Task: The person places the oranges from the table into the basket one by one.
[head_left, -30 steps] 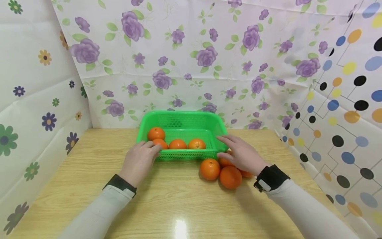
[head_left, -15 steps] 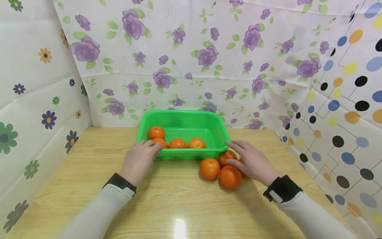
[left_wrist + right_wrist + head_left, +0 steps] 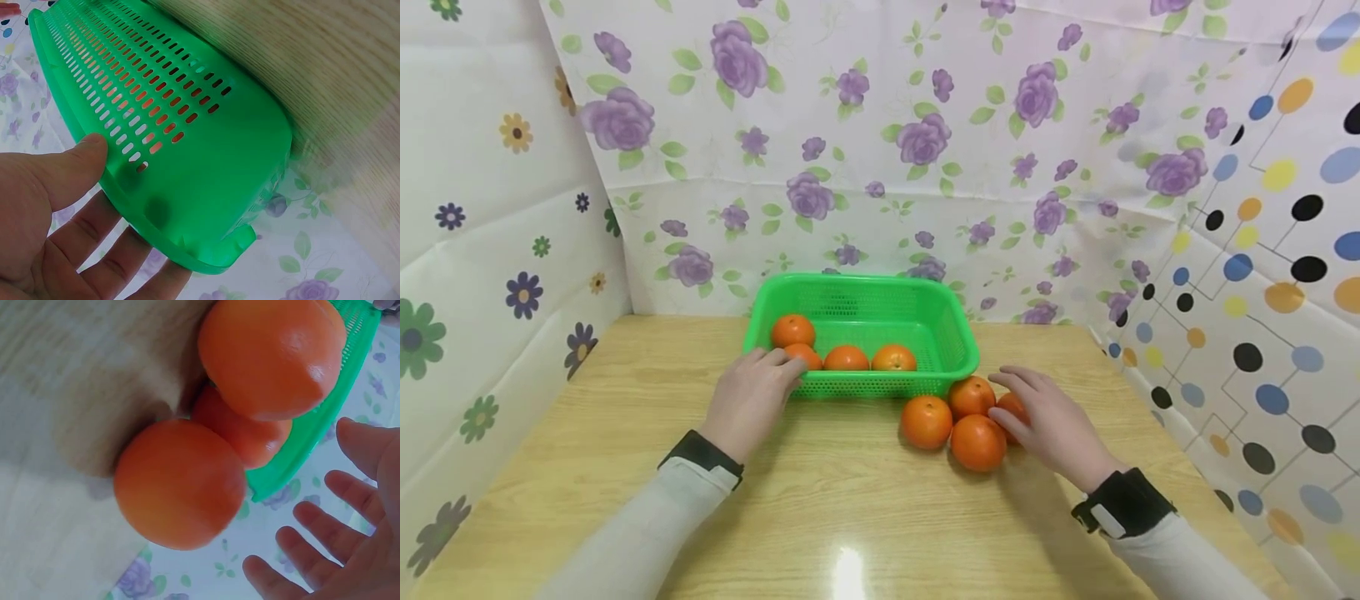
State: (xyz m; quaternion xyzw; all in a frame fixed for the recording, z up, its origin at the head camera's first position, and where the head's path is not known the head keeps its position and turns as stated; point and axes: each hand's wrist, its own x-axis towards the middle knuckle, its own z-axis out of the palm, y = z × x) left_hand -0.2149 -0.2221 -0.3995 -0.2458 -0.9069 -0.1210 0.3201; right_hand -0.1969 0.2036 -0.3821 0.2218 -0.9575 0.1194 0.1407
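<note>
A green perforated basket (image 3: 943, 329) stands at the back of the wooden table and holds several oranges (image 3: 846, 358). My left hand (image 3: 767, 379) rests against its front left corner. In the left wrist view the thumb (image 3: 75, 165) touches the basket wall (image 3: 200, 156) and the straight fingers (image 3: 119, 262) lie by the rim. Several loose oranges (image 3: 927, 422) lie just right of the basket's front. My right hand (image 3: 1037, 412) hovers open at their right side, half hiding one orange (image 3: 1009, 406). The right wrist view shows its spread fingers (image 3: 319, 525) beside three oranges (image 3: 178, 484).
Flowered sheets wall in the table at the back and left, and a dotted sheet (image 3: 1262, 275) at the right. The basket sits close to the back sheet. Bare wooden tabletop (image 3: 850, 517) stretches in front of the hands.
My right hand has drawn back from the basket's front right corner, rightward and toward me, to the loose oranges. The left hand and the basket have stayed put.
</note>
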